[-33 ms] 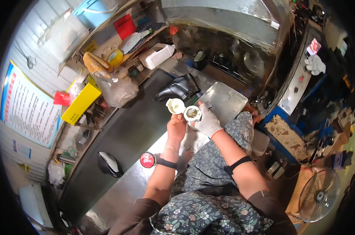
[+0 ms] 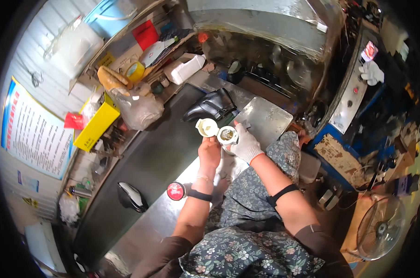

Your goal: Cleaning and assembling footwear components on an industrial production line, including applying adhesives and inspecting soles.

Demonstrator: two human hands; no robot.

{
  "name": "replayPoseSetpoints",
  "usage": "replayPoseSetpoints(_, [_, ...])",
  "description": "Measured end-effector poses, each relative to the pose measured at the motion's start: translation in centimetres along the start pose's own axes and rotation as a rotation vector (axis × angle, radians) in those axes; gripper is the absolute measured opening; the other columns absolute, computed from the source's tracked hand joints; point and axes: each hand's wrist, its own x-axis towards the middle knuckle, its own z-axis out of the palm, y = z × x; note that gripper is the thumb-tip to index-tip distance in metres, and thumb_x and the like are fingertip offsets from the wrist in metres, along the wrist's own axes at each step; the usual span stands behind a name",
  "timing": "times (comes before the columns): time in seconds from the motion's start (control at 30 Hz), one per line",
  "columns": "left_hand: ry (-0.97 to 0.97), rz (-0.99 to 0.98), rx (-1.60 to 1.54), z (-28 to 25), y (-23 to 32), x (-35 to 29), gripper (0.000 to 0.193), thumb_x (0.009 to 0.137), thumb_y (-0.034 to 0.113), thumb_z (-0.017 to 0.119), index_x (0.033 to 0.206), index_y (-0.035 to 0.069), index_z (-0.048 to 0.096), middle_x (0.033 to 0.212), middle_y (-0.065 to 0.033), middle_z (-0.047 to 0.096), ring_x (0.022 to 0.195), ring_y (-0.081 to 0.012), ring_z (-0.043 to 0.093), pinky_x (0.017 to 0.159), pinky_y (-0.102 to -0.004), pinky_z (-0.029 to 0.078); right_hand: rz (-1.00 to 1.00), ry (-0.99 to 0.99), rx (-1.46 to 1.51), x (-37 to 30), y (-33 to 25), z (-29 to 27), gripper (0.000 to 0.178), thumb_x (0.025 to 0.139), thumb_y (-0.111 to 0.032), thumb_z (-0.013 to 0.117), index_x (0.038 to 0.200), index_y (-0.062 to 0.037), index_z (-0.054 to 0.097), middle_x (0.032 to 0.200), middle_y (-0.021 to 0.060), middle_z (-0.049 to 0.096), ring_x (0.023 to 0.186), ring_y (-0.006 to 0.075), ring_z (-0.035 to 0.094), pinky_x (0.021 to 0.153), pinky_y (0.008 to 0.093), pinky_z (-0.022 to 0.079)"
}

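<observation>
Both hands hold an opened small tub above the surface [image 2: 149, 162].
Bare left hand [image 2: 210, 150] grips the lid [image 2: 206, 127]; gloved right hand [image 2: 245, 146] grasps the tub [image 2: 227, 135].

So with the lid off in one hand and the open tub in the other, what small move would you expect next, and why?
Probably setting the lid down on the bench. The bare left hand holds it beside the open tub, which the gloved right hand grips, so neither hand is free to reach inside. The black shoe lies just beyond them, untouched.
</observation>
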Motion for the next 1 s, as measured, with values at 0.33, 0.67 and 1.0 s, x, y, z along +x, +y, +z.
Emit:
replayPoseSetpoints(0.33, [-0.049,0.307,0.838,6.4,0.6,-1.3,0.044,0.105,0.03,0.045,0.133,-0.001,0.06,0.157,-0.0168,0.034,0.147,-0.0278,0.027,0.118,-0.0395,0.021,0.103,-0.073,-0.149,-0.3,0.0,-2.0,0.098,0.072,-0.027,0.081,0.153,-0.0146,0.027,0.131,0.0178,0.06,0.117,0.0352,0.06,0.099,0.0431,0.048])
replayPoseSetpoints(0.67, [-0.011,0.616,2.005,7.4,0.7,-3.0,0.054,0.095,0.045,0.058,0.141,0.018,0.054,0.158,-0.0183,0.031,0.147,-0.0456,0.019,0.115,-0.0616,0.018,0.111,-0.156,-0.139,-0.5,0.3,-1.9,0.084,0.087,-0.019,0.061,0.157,-0.0175,0.015,0.127,0.0223,0.062,0.106,0.038,0.065,0.091,0.0462,0.051])
replayPoseSetpoints(1.0, [-0.173,0.335,1.93,10.4,4.0,0.2,0.081,0.068,0.035,0.084,0.136,0.012,0.046,0.126,-0.0205,0.056,0.112,-0.0411,0.059,0.092,-0.0429,0.052,-0.229,0.159,-0.207,-2.9,0.6,-3.5,0.072,0.08,-0.007,0.066,0.145,-0.001,0.036,0.125,0.0209,0.059,0.12,0.0356,0.054,0.104,0.0404,0.043])
